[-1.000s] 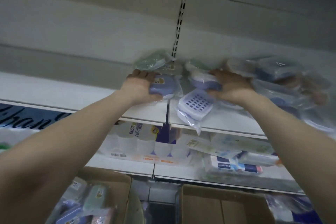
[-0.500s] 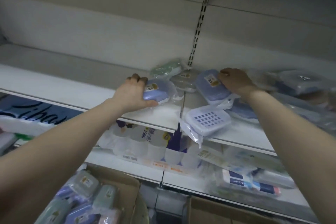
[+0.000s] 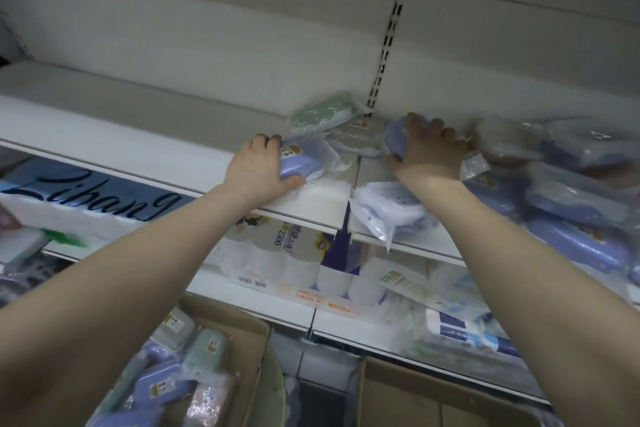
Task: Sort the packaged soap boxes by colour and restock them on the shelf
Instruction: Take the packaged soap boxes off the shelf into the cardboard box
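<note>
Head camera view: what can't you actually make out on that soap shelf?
All in the head view:
- Rear purple box: mostly covered by the right hand gripping it.
- Label on the front purple box, held by the left hand: too small to read.
- Purple pile: blurred, cut by the right edge; count unclear.
- Carton: contents partly hidden by the left arm and bottom edge.

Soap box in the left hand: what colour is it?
The soap box is pale purple; the head view shows it best.
</note>
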Demonstrator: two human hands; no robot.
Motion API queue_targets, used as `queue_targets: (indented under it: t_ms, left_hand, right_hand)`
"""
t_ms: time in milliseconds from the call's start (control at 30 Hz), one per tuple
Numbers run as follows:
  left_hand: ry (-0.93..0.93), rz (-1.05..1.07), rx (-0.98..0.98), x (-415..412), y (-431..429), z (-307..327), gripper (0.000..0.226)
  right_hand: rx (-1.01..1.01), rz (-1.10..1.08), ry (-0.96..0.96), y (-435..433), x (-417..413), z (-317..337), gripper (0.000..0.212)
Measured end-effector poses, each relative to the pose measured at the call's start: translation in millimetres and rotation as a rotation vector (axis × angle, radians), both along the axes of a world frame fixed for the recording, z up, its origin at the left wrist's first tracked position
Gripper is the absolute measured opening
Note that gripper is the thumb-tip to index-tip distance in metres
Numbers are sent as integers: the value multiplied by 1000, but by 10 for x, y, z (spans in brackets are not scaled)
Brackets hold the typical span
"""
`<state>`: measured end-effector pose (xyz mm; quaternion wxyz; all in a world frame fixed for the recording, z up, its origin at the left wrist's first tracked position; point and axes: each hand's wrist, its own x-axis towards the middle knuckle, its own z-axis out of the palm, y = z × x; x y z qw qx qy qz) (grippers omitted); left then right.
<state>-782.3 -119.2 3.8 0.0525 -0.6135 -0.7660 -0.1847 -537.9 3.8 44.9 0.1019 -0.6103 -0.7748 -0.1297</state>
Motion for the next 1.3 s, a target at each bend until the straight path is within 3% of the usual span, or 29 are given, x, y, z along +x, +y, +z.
queue_targets:
  t_ms: [300,667,1033,1300]
  left_hand:
    - [34,23,68,17,-126,2,81]
    - [1,31,145,-129,-242,98,81]
    - [-107,58,201,-818,-1116,164,80]
    - [-161,195,189,-1649,-2188,-572,83]
  right_hand:
    - [195,41,144,149,-1,-47,78]
    - [186,198,161,32,-115,187,77]
    - [285,380,188,-1094,-893,264,75]
    - [153,590,195,-2128,-1732,-647,76]
